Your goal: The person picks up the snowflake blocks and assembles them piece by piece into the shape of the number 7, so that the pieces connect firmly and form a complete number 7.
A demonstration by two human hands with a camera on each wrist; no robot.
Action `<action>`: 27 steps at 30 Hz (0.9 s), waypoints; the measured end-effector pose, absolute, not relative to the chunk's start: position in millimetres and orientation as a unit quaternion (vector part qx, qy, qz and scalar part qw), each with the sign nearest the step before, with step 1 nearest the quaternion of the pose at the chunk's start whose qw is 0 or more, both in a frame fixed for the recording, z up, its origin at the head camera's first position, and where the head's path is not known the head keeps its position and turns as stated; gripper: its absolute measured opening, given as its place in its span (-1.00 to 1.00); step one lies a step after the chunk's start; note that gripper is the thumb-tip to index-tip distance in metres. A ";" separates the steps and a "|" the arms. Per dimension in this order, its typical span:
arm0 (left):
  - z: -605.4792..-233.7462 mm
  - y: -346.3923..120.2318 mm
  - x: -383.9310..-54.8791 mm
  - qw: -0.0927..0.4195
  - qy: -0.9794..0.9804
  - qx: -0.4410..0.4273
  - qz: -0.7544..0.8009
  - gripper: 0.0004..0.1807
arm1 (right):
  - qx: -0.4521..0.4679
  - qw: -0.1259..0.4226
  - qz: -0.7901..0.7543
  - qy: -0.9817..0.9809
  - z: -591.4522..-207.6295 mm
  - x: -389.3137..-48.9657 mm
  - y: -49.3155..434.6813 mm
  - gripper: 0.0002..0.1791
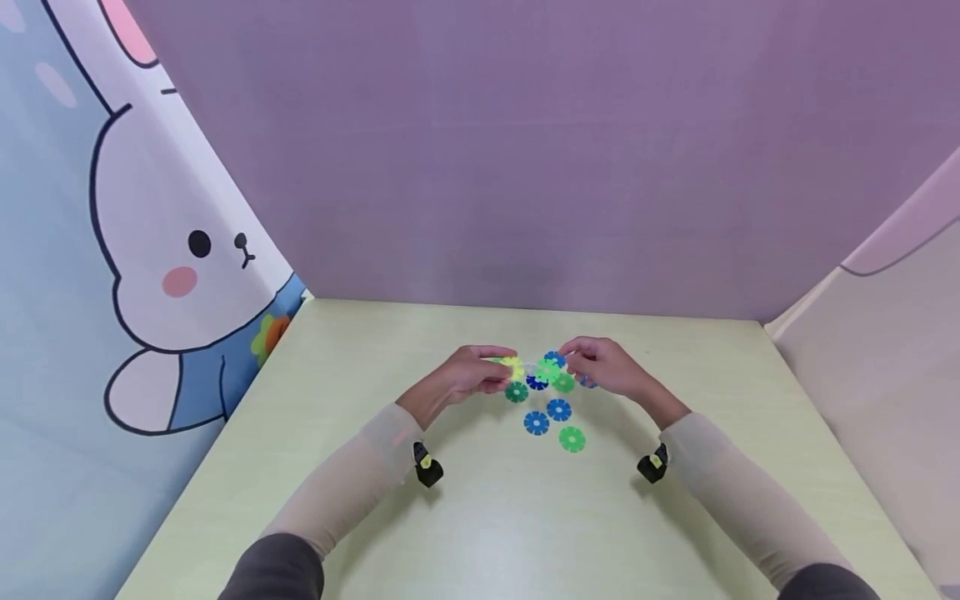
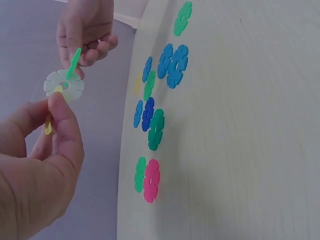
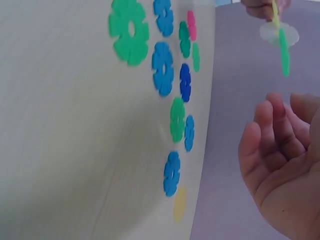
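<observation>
Between thumb and fingers, my left hand [image 1: 471, 372] pinches a yellow notched plastic disc [image 2: 48, 123]. Slotted into that yellow piece is a translucent white disc [image 2: 74, 89], and a light green disc [image 2: 73, 64] joins the white one on its far side. The joined pieces are held up above the table. My right hand [image 1: 603, 364] is just beyond the green disc, its fingers loosely bent with nothing between them. In the right wrist view a gap shows between those fingertips [image 3: 274, 100] and the green disc [image 3: 284, 52].
Loose notched discs lie scattered on the pale table [image 1: 480, 517] beneath the hands: several blue [image 1: 536, 423] and green [image 1: 572, 439] ones, a pink one [image 2: 151, 181] and a pale yellow one [image 3: 180, 204]. A purple partition [image 1: 525, 167] rises behind the table's far edge.
</observation>
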State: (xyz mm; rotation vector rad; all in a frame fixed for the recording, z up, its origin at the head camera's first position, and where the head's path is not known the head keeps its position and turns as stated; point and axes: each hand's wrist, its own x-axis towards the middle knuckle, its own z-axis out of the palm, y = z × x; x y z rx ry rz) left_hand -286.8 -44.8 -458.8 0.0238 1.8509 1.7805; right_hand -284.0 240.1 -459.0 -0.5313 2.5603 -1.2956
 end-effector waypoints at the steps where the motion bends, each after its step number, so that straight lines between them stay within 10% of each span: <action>1: -458.5 -45.4 -286.7 0.282 0.691 0.010 0.665 -0.55 | -0.181 0.104 -0.430 0.879 -459.4 -284.6 241.2 -0.63; 27: -457.9 -55.3 -281.7 0.290 0.677 -0.013 0.676 -0.54 | -0.135 0.108 -0.193 0.966 -487.2 -292.0 262.8 -0.63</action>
